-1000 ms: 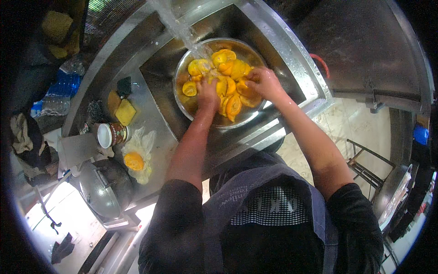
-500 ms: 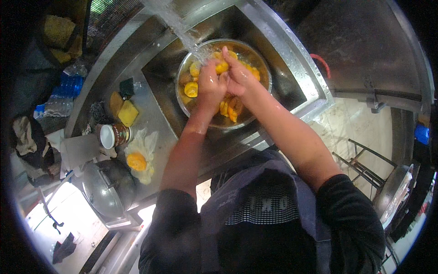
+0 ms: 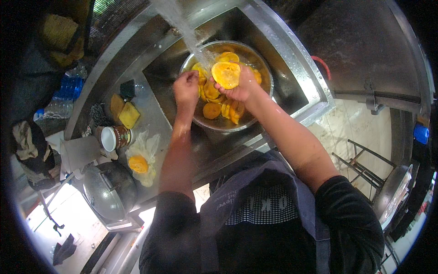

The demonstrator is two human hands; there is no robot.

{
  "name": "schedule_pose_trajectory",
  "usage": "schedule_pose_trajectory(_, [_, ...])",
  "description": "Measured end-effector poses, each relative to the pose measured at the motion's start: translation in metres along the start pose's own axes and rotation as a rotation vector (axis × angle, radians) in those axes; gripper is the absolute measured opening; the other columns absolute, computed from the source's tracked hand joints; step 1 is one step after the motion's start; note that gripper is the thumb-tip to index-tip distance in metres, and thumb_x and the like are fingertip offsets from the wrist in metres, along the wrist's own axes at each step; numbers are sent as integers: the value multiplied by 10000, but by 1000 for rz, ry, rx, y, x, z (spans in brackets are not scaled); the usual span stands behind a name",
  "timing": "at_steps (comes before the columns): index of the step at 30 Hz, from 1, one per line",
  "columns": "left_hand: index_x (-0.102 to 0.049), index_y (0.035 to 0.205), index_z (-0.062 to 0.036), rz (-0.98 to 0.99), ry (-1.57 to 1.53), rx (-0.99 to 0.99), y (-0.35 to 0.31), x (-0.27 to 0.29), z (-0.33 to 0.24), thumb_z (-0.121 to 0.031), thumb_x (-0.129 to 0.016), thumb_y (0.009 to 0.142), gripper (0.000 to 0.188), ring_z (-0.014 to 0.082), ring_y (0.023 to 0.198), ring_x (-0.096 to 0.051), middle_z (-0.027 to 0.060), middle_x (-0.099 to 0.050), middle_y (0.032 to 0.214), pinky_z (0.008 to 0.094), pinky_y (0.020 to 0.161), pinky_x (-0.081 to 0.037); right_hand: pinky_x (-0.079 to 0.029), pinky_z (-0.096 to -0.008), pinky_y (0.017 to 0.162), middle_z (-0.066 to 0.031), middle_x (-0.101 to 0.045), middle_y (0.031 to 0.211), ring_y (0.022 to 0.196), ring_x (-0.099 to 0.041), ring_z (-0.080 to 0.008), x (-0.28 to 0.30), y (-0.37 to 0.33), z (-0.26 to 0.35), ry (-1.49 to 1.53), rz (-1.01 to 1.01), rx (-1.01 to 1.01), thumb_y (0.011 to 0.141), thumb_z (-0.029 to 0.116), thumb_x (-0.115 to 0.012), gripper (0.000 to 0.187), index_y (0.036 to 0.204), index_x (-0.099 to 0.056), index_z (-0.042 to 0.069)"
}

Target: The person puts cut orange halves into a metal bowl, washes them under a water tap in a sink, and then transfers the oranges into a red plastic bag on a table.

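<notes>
My right hand (image 3: 245,86) grips a hollow yellow-orange fruit half (image 3: 226,75), its round cut face turned up beside the falling water (image 3: 181,27). Over the left rim of a round metal bowl (image 3: 248,117) is my left hand (image 3: 185,91), fingers curled and pinched together; whatever they may hold is hidden. Several more yellow-orange fruit pieces (image 3: 211,110) lie wet inside the bowl. The bowl stands in a steel sink (image 3: 289,89), and the stream comes down at its far left side.
Left of the basin, the steel counter bears a yellow sponge (image 3: 129,115), a dark scouring pad (image 3: 127,88), a paper cup (image 3: 119,138) on its side, and a clear plastic bag (image 3: 149,148) with an orange piece (image 3: 138,164). A metal pan (image 3: 106,192) sits nearer me. Rightward is a black metal rack (image 3: 360,169).
My hands, together over the bowl before, have parted. The left moved left to the rim; the right now shows the fruit half face up. More pieces in the bowl are visible.
</notes>
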State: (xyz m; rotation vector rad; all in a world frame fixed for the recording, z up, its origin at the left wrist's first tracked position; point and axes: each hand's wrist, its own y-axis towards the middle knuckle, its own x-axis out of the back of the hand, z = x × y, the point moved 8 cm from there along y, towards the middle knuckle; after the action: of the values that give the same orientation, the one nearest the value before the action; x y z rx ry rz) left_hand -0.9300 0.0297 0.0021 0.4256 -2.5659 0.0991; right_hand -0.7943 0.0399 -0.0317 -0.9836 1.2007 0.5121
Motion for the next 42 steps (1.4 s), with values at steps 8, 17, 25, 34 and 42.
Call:
schedule_pose_trajectory(8, [-489,1105,-78,214,733,-526,-63,-103,49,-232,-663,622,536,349,885,-529,194,-546,958,438,833,-385,-516,-329,646,-112,-588,952,825,-592,-216,-4,-22,26,-675,-368,232,788,269,-584,361,1068,-496,58])
schedule_pose_trajectory(17, [-625,884,-15,868,798,108,-28,-82,61,-295,-671,653,366,329,863,-586,174,-606,935,400,743,-468,-446,-329,799,-120,-595,1020,925,-572,-234,24,-68,68,-1937,-386,56,698,326,-669,434,1034,-594,62])
schedule_pose_trajectory(25, [-611,873,-9,908,792,-27,-81,-133,2,-364,-704,623,444,330,860,-569,185,-599,891,407,746,-449,-453,-396,795,-160,-600,972,917,-570,-321,65,-65,87,-2048,-708,223,690,300,-636,412,1031,-577,78])
schedule_pose_trajectory(34, [-599,858,-96,650,920,-439,-78,-113,20,-263,-657,621,295,309,930,-497,119,-542,914,392,786,-408,-448,-420,793,-170,-585,990,919,-566,-323,75,-68,65,-2226,-625,-112,724,287,-605,374,1018,-539,66])
schedule_pose_trajectory(42, [-582,994,-66,450,652,105,20,-49,41,-255,-520,776,295,349,931,-541,192,-567,1010,414,785,-441,-438,-401,785,-176,-559,1013,903,-556,-327,12,-29,40,-2113,-406,630,690,176,-645,415,1060,-515,39])
